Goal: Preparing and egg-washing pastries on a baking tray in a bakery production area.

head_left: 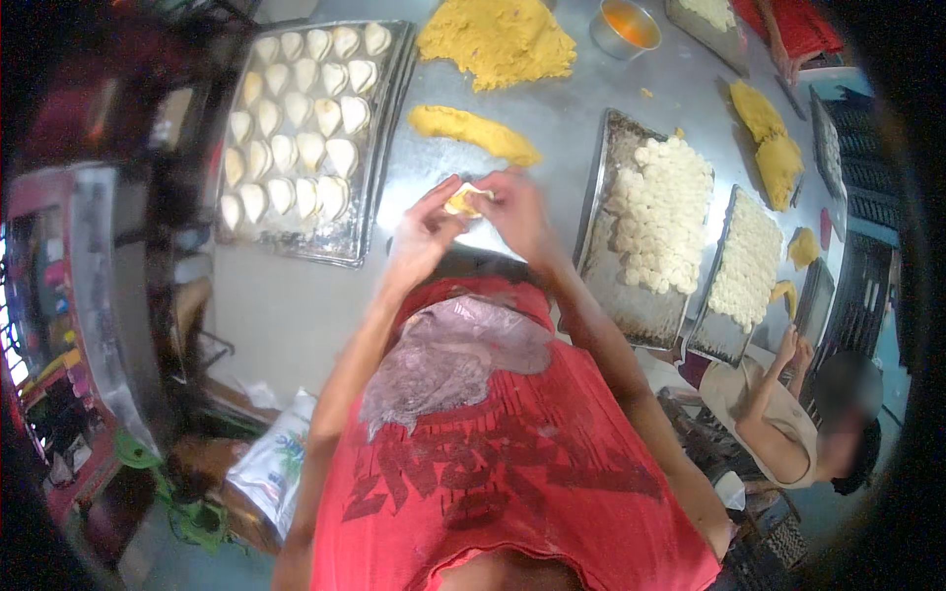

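Between my two hands is a small piece of pale dough [477,187] with yellow filling [459,204] on it. My left hand [430,223] grips its left side with bent fingers. On the other side, my right hand [516,209] pinches the dough's edge. Both hands are above the near edge of the metal table [394,207]. Just beyond them lies a long roll of yellow filling [475,133], and farther back a big mound of the same yellow mass [498,41].
A tray [296,246] with rows of folded dough pieces stands on the left. Right of my hands, two trays [594,236] [706,345] hold many small dough pieces. A metal bowl [616,44] of orange liquid stands at the back. Another person [759,414] sits at the right.
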The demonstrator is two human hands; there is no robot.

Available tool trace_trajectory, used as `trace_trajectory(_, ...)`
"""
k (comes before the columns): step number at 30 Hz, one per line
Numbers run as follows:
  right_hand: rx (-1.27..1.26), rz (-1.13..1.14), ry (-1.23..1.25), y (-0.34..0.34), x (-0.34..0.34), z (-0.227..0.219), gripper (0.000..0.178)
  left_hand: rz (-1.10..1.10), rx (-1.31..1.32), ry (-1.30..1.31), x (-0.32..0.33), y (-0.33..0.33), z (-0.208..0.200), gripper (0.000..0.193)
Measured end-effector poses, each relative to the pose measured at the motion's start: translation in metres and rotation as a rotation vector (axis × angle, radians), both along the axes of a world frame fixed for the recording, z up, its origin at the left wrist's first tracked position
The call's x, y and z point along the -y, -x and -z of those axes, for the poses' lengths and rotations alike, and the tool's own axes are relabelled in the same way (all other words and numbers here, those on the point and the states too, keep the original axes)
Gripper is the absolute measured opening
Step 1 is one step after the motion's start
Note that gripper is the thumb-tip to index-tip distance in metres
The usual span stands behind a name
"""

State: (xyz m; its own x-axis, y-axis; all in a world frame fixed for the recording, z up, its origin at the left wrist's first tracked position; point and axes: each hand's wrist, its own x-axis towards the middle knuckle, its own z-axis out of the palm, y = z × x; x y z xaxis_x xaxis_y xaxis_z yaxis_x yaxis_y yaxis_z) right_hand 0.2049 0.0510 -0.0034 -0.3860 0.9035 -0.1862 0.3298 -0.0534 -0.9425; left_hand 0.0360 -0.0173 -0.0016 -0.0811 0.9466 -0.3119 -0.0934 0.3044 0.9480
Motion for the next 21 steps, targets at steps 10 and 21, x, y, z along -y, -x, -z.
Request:
trace_trajectory(10,0.255,-0.086,-0.268,0.013,0.001,0.058,0.018,0.198,-0.63,-0.424,-0.033,0.036,0.082,0.016)
trace_trajectory(21,0.277,-0.072,0.042,0.03,-0.018,0.046,0.017,0.162,0.217,0.107,-0.026,0.042,0.098,0.024)
